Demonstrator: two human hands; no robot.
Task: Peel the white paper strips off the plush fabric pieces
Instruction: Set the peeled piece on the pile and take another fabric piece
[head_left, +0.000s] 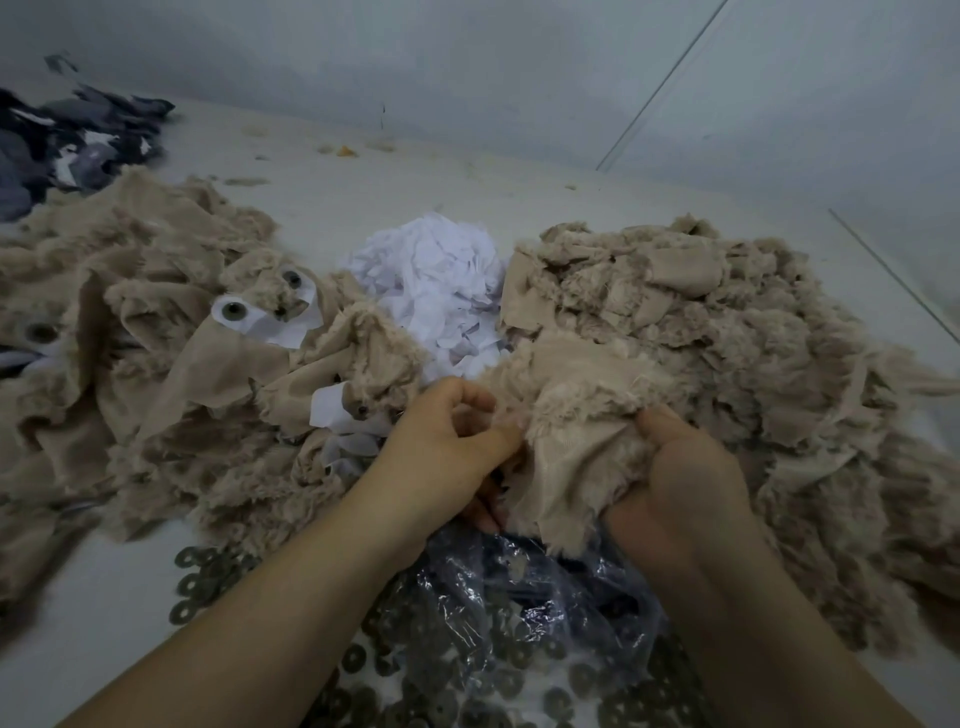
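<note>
Beige plush fabric piece (566, 447), near centre: right hand (675, 483) is clutching its right side, left hand (447, 447) is pinching its left edge; no white strip showing on it.

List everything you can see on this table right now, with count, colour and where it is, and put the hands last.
Held plush piece: one, beige, front centre, between both hands.
Left plush pile: one heap, beige, some pieces bearing white paper strips.
Right plush pile: one heap, beige.
Paper scrap heap: one, white, centre back.
Washers: many, grey-green, front.
Plastic bag: one, clear, under the hands.
Dark fabric scraps: one heap, grey-black, far left.
Left hand: grips the piece.
Right hand: grips the piece.
</note>
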